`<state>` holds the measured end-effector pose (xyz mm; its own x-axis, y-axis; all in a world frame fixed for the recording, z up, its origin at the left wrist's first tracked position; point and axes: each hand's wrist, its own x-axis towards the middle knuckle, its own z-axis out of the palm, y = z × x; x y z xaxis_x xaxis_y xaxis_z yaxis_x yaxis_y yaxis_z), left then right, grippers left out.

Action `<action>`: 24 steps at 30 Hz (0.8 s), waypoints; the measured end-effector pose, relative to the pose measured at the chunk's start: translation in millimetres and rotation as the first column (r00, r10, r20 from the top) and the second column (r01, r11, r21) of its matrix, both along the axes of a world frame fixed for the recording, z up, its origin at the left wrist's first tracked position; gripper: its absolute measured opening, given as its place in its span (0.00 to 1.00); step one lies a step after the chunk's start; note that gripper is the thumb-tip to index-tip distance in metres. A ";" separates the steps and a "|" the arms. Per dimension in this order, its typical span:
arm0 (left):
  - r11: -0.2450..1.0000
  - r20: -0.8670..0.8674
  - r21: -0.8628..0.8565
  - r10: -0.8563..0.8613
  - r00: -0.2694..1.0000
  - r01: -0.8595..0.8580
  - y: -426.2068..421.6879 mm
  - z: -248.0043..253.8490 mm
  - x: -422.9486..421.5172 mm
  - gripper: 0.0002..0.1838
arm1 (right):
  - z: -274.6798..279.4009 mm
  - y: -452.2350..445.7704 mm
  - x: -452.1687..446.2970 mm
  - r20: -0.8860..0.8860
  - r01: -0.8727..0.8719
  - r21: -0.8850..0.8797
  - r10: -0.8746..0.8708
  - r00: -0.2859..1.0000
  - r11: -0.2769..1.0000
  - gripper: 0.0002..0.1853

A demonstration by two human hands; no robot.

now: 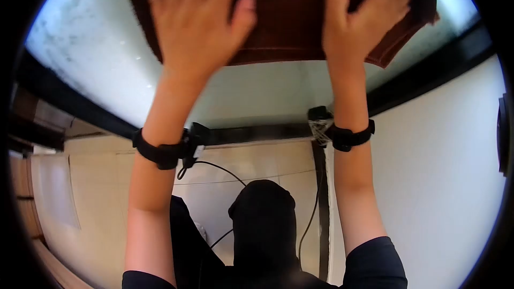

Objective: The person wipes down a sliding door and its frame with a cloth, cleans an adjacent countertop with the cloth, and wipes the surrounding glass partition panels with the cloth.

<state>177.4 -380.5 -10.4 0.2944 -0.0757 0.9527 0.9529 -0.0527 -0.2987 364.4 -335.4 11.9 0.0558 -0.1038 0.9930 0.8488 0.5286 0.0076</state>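
Note:
A dark brown folded cloth (289, 27) lies on the pale glassy tabletop (251, 91), its far part cut off by the top of the view. On its left side my left hand (198, 21) rests palm down, fingers spread, the fingertips partly out of view. My right hand (364, 16) lies flat on the right part of the cloth, thumb held apart from the fingers. Layered edges show at the cloth's near right corner. Neither hand grips anything.
The table has a dark edge (257, 134) nearest me. Each wrist wears a black strap with a small device, and thin cables (310, 219) hang down past my legs. To the right stands a white panel (439, 182); light floor tiles (96, 198) lie below.

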 end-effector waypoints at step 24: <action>0.911 0.219 -0.401 0.199 0.955 -0.098 30.7 -142.7 -56.9 0.32 | -119.0 22.1 -122.4 0.216 -0.729 -0.329 0.799 0.561 0.600 0.25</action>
